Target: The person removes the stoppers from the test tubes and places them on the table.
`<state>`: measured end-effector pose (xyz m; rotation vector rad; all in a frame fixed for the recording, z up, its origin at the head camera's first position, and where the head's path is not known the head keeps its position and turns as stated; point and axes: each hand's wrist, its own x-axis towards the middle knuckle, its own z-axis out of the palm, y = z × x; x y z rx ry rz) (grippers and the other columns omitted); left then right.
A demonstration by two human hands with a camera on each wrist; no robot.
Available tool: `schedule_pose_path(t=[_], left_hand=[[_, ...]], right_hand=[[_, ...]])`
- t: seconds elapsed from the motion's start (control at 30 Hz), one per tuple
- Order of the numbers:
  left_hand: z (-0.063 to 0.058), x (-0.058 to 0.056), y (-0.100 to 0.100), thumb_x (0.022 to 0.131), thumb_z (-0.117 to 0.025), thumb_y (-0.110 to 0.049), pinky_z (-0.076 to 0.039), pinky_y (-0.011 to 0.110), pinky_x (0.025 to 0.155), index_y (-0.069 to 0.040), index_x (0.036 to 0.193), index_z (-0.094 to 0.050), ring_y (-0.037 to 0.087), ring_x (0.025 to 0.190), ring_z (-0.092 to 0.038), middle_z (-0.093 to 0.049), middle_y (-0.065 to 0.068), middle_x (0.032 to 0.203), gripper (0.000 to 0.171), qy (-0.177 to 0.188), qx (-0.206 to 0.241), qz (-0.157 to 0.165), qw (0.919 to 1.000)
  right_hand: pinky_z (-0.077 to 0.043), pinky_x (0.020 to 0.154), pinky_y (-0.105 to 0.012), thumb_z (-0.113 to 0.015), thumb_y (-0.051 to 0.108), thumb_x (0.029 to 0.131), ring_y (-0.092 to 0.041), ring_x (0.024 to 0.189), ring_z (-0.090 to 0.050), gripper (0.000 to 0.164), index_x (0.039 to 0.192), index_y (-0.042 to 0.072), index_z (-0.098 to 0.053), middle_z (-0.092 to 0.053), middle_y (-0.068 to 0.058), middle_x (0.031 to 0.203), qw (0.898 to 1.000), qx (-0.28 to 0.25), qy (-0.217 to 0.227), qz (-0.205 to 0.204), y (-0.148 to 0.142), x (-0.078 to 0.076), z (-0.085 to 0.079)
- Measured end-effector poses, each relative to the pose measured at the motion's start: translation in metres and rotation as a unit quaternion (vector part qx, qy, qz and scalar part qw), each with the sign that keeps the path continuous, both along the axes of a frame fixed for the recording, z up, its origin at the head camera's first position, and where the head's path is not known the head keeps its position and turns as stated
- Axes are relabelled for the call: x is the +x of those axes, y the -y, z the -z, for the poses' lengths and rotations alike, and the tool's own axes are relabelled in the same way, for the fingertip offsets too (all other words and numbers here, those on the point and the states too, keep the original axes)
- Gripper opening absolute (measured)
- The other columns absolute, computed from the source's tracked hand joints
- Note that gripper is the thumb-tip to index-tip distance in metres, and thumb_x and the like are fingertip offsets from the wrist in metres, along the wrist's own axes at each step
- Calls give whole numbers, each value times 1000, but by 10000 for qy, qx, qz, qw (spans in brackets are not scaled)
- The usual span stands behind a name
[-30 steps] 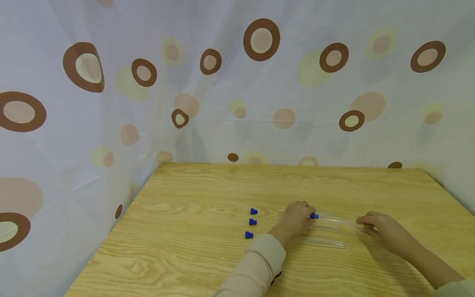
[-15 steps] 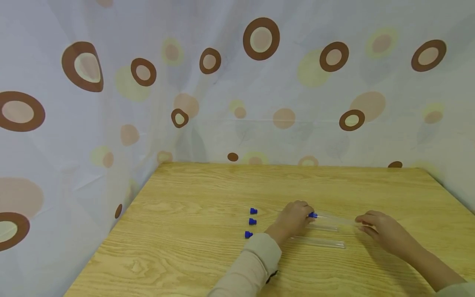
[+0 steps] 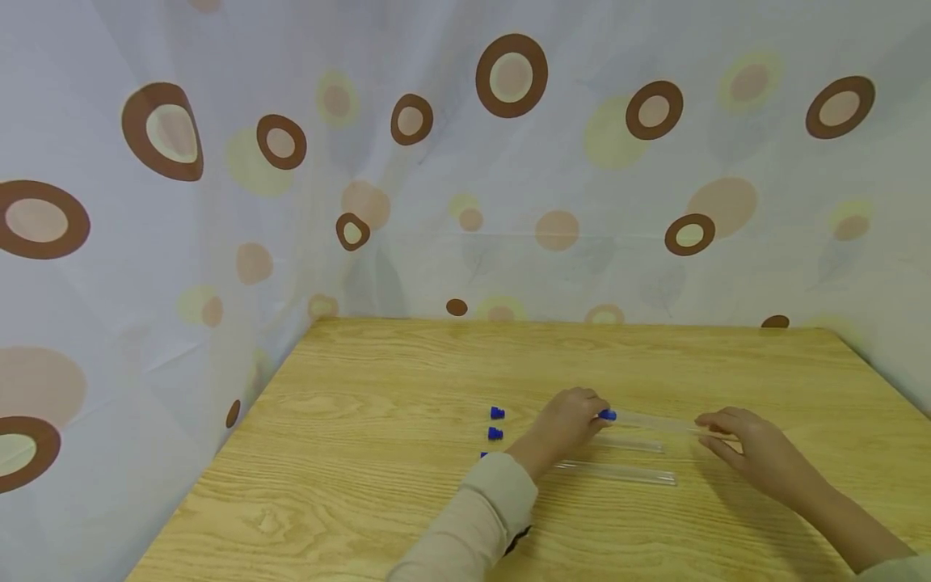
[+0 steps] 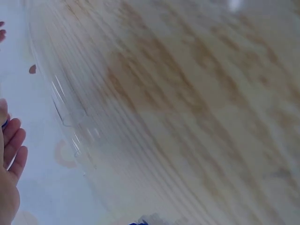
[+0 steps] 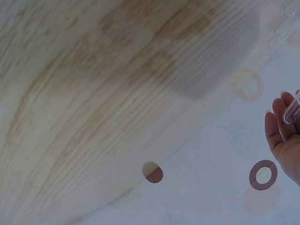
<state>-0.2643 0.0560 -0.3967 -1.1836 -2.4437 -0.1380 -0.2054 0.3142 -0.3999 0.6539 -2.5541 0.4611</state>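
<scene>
My left hand [image 3: 570, 420] pinches a blue stopper [image 3: 607, 415] at the left end of a clear test tube [image 3: 655, 421]. The right hand [image 3: 756, 453] holds this tube near its other end, between thumb and fingers. In the right wrist view, the tube's rounded end [image 5: 290, 114] shows at the fingers. Only a sliver of blue appears by the left hand [image 4: 10, 164] in the left wrist view. Two more clear tubes lie on the table below the held one, a shorter-looking one [image 3: 634, 444] and a nearer one [image 3: 625, 472], their left parts behind the left hand and wrist.
Two blue stoppers, a far one [image 3: 497, 413] and a middle one [image 3: 495, 434], lie left of the left hand. A third stopper [image 3: 484, 455] is mostly hidden by the left sleeve [image 3: 502, 485]. The wooden table [image 3: 349, 453] meets a patterned curtain [image 3: 407, 275] behind.
My left hand has shifted slightly left and up, with the stopper and the tube's left end. The left sleeve now covers most of the nearest loose stopper. The right hand has barely moved.
</scene>
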Motion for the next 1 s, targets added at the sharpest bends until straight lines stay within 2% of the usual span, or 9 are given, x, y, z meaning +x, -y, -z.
schedule_pose_path(t=[0.13, 0.3, 0.47, 0.7, 0.87, 1.0], left_hand=[[-1, 1, 3, 91, -59, -28, -46, 9, 82, -14, 102, -69, 4, 90, -64, -70, -6, 97, 21, 96, 152, 58, 9998], [-6, 3, 7, 91, -59, -27, -46, 9, 84, -13, 103, -69, 5, 93, -64, -70, -5, 98, 21, 165, 169, 136, 9996], [-8, 3, 11, 91, -59, -27, -47, 10, 84, -12, 102, -69, 6, 92, -64, -70, -4, 97, 21, 163, 221, 237, 9993], [-7, 4, 20, 90, -61, -25, -48, 13, 84, -10, 100, -69, 8, 91, -64, -70, -2, 95, 20, 182, 432, 376, 9982], [-7, 5, 27, 91, -60, -25, -47, 11, 83, -10, 102, -69, 7, 91, -63, -69, -3, 96, 21, 236, 412, 360, 9982], [-7, 7, 31, 92, -59, -26, -48, 12, 83, -10, 103, -68, 8, 91, -64, -69, -2, 97, 22, 382, 463, 383, 9975]], right_hand=[[-53, 59, -38, -76, 4, 72, -30, 74, -63, 28, 96, -4, -65, -68, -14, 89, 9999, -144, 28, 46, 0, 1, -1], [-53, 56, -32, -76, 4, 70, -11, 69, -62, 27, 94, -3, -66, -68, -7, 83, 9996, -166, -224, 22, 1, 1, -2], [-53, 54, -27, -76, 4, 72, -17, 67, -64, 25, 93, -5, -66, -68, -9, 81, 9993, -266, -248, -12, 3, 1, -3], [-50, 56, -15, -77, 3, 69, 0, 68, -60, 23, 89, -3, -67, -67, -8, 80, 9982, -324, -462, -198, 8, 0, -3], [-43, 60, -2, -77, 3, 68, -2, 66, -60, 22, 87, -2, -67, -66, -6, 77, 9955, -297, -766, -470, 12, -2, -3], [-41, 60, -1, -77, 3, 67, -3, 65, -60, 21, 85, -1, -66, -65, -5, 75, 9939, -269, -885, -603, 14, -3, -2]])
